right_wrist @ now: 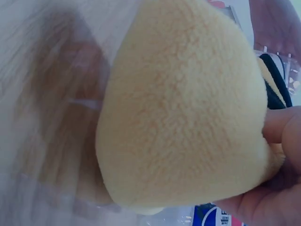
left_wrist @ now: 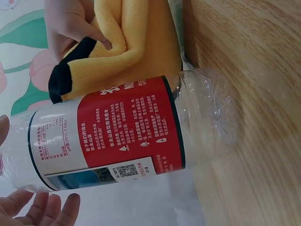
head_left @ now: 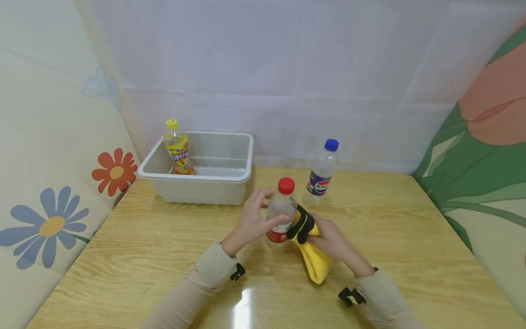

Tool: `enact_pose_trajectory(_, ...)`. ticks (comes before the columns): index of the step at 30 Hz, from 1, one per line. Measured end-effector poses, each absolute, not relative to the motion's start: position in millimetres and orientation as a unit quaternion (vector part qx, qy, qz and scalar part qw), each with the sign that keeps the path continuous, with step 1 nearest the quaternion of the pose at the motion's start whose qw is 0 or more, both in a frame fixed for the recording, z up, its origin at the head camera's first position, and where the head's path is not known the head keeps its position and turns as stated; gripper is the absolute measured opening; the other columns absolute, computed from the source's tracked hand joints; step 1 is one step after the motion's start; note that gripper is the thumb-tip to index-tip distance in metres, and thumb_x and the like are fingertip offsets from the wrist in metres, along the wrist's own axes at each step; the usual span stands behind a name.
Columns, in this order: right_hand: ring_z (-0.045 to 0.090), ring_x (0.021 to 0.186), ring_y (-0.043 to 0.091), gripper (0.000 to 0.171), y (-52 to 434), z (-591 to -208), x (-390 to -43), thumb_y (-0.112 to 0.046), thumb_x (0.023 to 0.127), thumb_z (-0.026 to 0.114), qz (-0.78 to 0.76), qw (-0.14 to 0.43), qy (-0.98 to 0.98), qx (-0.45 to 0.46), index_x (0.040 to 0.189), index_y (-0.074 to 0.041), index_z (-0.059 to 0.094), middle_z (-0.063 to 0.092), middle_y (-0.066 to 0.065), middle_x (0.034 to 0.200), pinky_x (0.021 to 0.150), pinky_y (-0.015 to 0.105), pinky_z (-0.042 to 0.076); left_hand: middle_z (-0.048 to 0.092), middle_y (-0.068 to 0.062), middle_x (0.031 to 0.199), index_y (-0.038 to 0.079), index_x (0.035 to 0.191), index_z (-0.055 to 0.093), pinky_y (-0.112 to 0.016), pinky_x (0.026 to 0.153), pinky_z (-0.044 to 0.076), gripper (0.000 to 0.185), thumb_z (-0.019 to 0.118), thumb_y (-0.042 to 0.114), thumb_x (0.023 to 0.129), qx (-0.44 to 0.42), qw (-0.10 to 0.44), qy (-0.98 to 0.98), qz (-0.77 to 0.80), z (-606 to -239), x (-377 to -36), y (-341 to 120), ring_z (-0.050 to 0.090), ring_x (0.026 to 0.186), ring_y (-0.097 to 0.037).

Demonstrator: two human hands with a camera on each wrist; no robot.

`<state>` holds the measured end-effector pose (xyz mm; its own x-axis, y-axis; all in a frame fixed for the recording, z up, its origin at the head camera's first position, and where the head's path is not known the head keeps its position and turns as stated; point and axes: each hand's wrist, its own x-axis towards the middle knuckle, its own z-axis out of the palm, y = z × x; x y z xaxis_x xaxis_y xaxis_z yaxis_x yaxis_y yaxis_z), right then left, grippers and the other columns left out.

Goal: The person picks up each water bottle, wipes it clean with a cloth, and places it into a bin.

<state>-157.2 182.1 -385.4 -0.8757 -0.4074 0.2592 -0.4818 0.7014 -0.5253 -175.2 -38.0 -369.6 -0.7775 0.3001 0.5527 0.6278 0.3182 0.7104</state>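
A clear plastic water bottle (head_left: 281, 211) with a red cap and a red and white label stands nearly upright over the wooden table. My left hand (head_left: 255, 221) holds its upper part between thumb and fingers; in the left wrist view the fingertips (left_wrist: 70, 209) lie along the bottle's side. My right hand (head_left: 330, 235) grips a folded yellow cloth (head_left: 316, 262) with black edging. The cloth lies against the bottle's right side. In the right wrist view the cloth (right_wrist: 183, 108) fills the middle and hides much of the bottle.
A bottle with a blue cap and dark blue label (head_left: 319, 180) stands behind my right hand. At the back left is a light grey plastic bin (head_left: 201, 192), with a yellow-capped bottle (head_left: 178, 151) leaning inside. White sheeting (head_left: 271, 91) hangs behind the table (head_left: 164, 256).
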Motion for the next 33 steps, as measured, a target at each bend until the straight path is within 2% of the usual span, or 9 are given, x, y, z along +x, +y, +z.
enact_pose_trajectory(7, 0.059, 0.081, 0.028, 0.049, 192, -375, -156, 0.004, 0.071, 0.071, 0.317, 0.087, -0.914, 0.237, 0.114, 0.006, 0.048, 0.063, 0.021, 0.095, 0.068, 0.04, 0.049, 0.054, -0.014, 0.103, -0.005, 0.118, 0.049, -0.031, 0.074, 0.053, 0.06, 0.077, 0.019, 0.072, -0.293, 0.172, -0.8, -0.495, -371, -176, -38, 0.051, 0.095, -0.023)
enact_pose_trajectory(14, 0.058, 0.08, 0.028, 0.055, 200, -365, -158, 0.006, 0.07, 0.071, 0.323, 0.124, -0.903, 0.254, 0.12, 0.004, 0.046, 0.062, 0.021, 0.096, 0.067, 0.041, 0.049, 0.056, -0.014, 0.105, -0.006, 0.118, 0.047, -0.031, 0.073, 0.053, 0.06, 0.078, 0.016, 0.071, -0.296, 0.175, -0.792, -0.505, -372, -177, -38, 0.053, 0.096, -0.023)
enact_pose_trajectory(20, 0.058, 0.076, 0.026, 0.057, 200, -355, -156, 0.01, 0.071, 0.066, 0.329, 0.127, -0.901, 0.252, 0.124, 0.004, 0.045, 0.061, 0.023, 0.098, 0.064, 0.039, 0.05, 0.057, -0.019, 0.108, -0.008, 0.12, 0.045, -0.039, 0.074, 0.053, 0.061, 0.077, 0.014, 0.072, -0.309, 0.172, -0.784, -0.51, -372, -176, -39, 0.054, 0.098, -0.027)
enact_pose_trajectory(27, 0.057, 0.074, 0.024, 0.058, 199, -345, -155, 0.013, 0.072, 0.064, 0.367, 0.134, -0.885, 0.252, 0.123, 0.004, 0.038, 0.059, 0.024, 0.098, 0.062, 0.036, 0.048, 0.058, -0.019, 0.111, -0.003, 0.122, 0.046, -0.03, 0.075, 0.052, 0.057, 0.075, 0.014, 0.075, -0.316, 0.176, -0.788, -0.498, -374, -177, -41, 0.056, 0.1, -0.025)
enact_pose_trajectory(33, 0.055, 0.075, 0.023, 0.06, 197, -338, -156, 0.011, 0.073, 0.063, 0.363, 0.146, -0.881, 0.267, 0.127, 0.005, 0.039, 0.059, 0.021, 0.098, 0.064, 0.037, 0.049, 0.055, -0.019, 0.118, -0.004, 0.124, 0.045, -0.04, 0.079, 0.052, 0.057, 0.073, 0.012, 0.076, -0.326, 0.164, -0.779, -0.509, -373, -177, -41, 0.054, 0.104, -0.028)
